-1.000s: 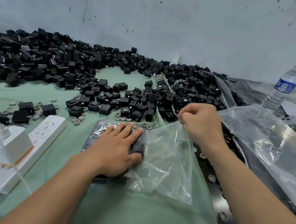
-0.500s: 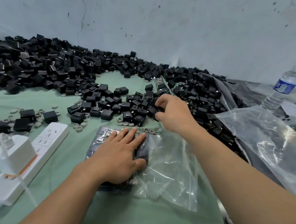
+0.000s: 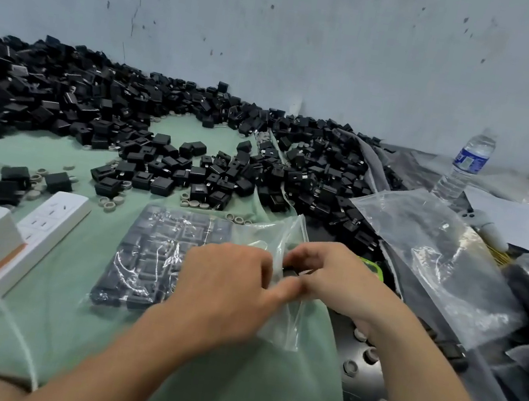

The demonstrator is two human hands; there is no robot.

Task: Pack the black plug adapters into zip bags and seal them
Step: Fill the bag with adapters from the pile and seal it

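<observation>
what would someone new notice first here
A huge heap of black plug adapters sprawls along the far wall. Up front, the left hand holds open a clear zip bag already lined with adapters, while the right hand pinches one more adapter at its mouth.

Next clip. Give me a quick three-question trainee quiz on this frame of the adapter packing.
1. True or false: the water bottle lies on its side.
2. What does the right hand pinch at the mouth of the zip bag? A) a black adapter B) a grey ring C) a white cable
3. Fill in: the power strip lies to the ___ of the zip bag.
Key: 1 false, it stands upright; 2 A; 3 left.
</observation>
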